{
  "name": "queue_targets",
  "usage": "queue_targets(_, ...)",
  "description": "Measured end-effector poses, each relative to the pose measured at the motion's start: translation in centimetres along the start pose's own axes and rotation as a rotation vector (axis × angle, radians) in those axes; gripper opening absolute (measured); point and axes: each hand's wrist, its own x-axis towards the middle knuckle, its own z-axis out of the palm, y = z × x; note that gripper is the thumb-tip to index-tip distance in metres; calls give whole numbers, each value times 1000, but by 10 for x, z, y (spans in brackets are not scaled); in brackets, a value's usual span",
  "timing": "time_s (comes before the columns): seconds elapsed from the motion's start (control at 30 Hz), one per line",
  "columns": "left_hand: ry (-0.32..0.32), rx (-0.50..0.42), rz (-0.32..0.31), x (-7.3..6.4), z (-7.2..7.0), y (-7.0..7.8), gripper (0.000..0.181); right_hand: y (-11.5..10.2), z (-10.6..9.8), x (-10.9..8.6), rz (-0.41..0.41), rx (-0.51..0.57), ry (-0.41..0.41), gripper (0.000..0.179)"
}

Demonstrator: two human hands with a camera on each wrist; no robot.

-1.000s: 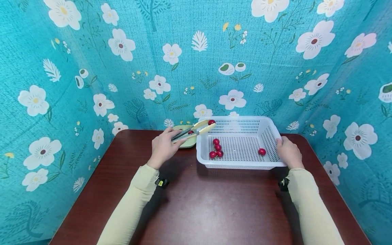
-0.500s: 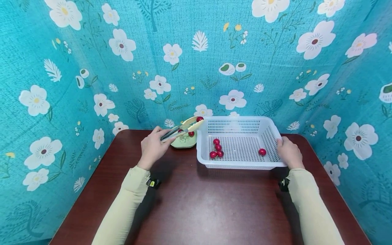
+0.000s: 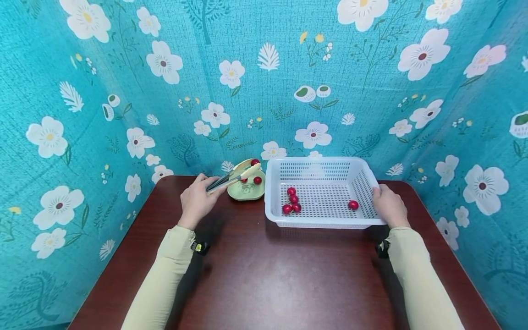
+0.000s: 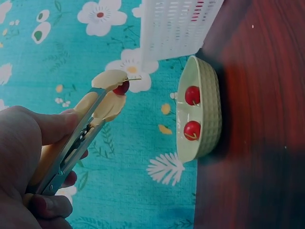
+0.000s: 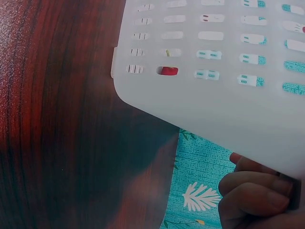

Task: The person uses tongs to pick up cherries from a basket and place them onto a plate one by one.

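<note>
Table [image 3: 264,275]: dark reddish-brown, the support under everything else here.
White plastic basket [image 3: 321,223]: probably light and fairly stiff, best held by its rim; the right hand [image 3: 388,204] grips its right end, fingers curled there.
Tongs [image 4: 78,150]: metal arms with pale heads, likely springy, so pressure should be easy to meter; the place to hold is midway along the arms.
Left hand [image 3: 195,201]: curled round the tongs, thumb on one side and fingers on the other, squeezing the arms inward.
Pale green dish [image 4: 210,109]: stands just beside the basket's left end, to the right of the left hand, holding two cherries [image 4: 192,95].
Basket cherries: four cherries [image 3: 296,207] bunched toward the left, one lone cherry [image 3: 353,205] near the right hand.
Held cherry [image 4: 122,88]: pinched between the tong heads, beyond the left hand's fingers, raised above the dish and apart from it; likely light, smooth, slippery and easily bruised, so a gentle squeeze across its middle suits it (the stem pokes out past the tips).
</note>
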Motion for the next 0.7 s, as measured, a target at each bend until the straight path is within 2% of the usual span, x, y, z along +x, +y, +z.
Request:
queue_targets(0.23,-14,-5,-30,0,3,-6,45,0,0,0,8,9,-5,58)
queue_targets(0.47,-47,4,-49,1,12,-15,43,2,1,1,-10,-9,22,52)
queue_targets(0.7,-74,5,-64,0,21,-20,45,3,1,2,-11,6,13,55)
